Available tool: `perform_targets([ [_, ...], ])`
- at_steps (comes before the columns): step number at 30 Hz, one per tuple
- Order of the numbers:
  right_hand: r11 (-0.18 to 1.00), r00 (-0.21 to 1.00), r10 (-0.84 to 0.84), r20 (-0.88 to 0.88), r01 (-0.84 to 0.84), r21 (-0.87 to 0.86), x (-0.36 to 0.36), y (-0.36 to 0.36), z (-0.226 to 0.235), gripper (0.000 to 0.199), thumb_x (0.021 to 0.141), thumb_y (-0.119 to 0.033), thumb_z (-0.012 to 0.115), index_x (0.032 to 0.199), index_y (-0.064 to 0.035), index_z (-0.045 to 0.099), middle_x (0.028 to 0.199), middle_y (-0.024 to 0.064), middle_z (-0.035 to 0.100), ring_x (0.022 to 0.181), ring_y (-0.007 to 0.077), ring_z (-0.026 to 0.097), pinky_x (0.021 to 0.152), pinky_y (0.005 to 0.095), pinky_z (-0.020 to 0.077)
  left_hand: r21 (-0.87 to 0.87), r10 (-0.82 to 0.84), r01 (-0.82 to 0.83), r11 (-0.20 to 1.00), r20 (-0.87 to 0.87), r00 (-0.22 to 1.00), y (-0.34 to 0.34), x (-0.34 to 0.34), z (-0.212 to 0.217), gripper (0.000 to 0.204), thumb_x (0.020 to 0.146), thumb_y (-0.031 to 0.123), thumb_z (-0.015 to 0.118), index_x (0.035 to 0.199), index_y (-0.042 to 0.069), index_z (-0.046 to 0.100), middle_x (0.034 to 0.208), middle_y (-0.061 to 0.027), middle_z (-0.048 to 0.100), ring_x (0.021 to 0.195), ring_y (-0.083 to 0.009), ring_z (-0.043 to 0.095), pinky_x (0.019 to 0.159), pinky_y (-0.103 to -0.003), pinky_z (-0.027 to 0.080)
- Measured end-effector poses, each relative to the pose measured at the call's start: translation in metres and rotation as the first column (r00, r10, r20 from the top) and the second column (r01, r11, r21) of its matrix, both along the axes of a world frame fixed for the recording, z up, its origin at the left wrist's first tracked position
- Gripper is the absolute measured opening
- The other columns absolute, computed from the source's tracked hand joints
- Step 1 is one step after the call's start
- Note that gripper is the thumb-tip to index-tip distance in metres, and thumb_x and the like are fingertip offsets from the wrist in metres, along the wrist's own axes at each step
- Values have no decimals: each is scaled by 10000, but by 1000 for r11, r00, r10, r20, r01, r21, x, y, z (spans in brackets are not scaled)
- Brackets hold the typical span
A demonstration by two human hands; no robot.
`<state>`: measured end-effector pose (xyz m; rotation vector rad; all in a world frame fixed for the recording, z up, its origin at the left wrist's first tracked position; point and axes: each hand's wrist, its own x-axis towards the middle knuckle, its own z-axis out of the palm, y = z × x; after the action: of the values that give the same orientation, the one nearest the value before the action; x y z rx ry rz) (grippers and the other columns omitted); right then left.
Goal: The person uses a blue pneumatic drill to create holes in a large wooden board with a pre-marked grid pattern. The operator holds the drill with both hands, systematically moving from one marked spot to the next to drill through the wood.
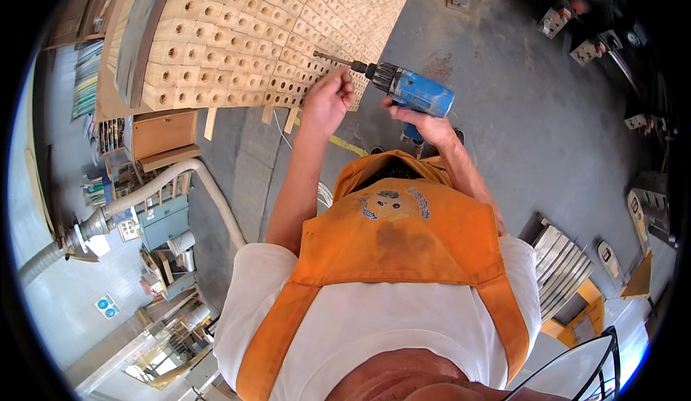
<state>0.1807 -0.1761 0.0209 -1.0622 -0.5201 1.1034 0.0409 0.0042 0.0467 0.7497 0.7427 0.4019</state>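
Observation:
My right hand (430, 125) is wrapped round the handle of a blue cordless drill (425, 93). The drill lies level, with its long bit (331, 58) pointing left over a large surface of pale wooden blocks (245, 23). Each block has a round hole in its face, and some holes near my left hand look darker. My left hand (327, 102) is closed just below the bit, near the right part of the blocks' near edge. Its fingertips are pinched together, and whatever may be between them is too small to make out.
Short wooden legs (210, 123) stick out under the blocks. A ribbed hose (180, 171) and a wooden cabinet (164, 136) are to the left. Machine parts (554, 21) stand at the far right. Stacked slats (561, 268) lie at the lower right, on the grey floor (525, 128).

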Motion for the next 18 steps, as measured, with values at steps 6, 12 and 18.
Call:
perform_targets([
  [6, 1000, 1000, -13, 28, 12, 28, -3, 0, -1, 230, 801, -33, 693, 1029, -47, 662, 956, 37, 694, 891, 134, 626, 804, 304, 497, 114, -96, 124, 986, -226, 969, -22, -22, -15, 231, 994, 240, 496, 1036, 27, 577, 884, -27, 606, 725, -110, 596, 623, -259, 524],
  [12, 1000, 998, -7, 65, 8, -17, 1, 1, 7, 209, 803, -25, 683, 1011, -41, 670, 954, 36, 698, 903, 134, 627, 810, 304, 494, 134, -43, 82, 988, -270, 962, -28, -22, -12, 271, 988, 288, 512, 1053, 37, 587, 803, -4, 604, 669, -90, 586, 589, -239, 511],
  [18, 999, 1000, 5, 26, -4, -34, 2, 3, 6, 216, 802, -26, 681, 1018, -42, 674, 961, 42, 700, 919, 141, 631, 844, 310, 490, 161, -8, 40, 986, -199, 980, -26, -24, -9, 257, 982, 228, 528, 1134, 29, 584, 868, 1, 601, 715, -79, 568, 632, -231, 499],
])
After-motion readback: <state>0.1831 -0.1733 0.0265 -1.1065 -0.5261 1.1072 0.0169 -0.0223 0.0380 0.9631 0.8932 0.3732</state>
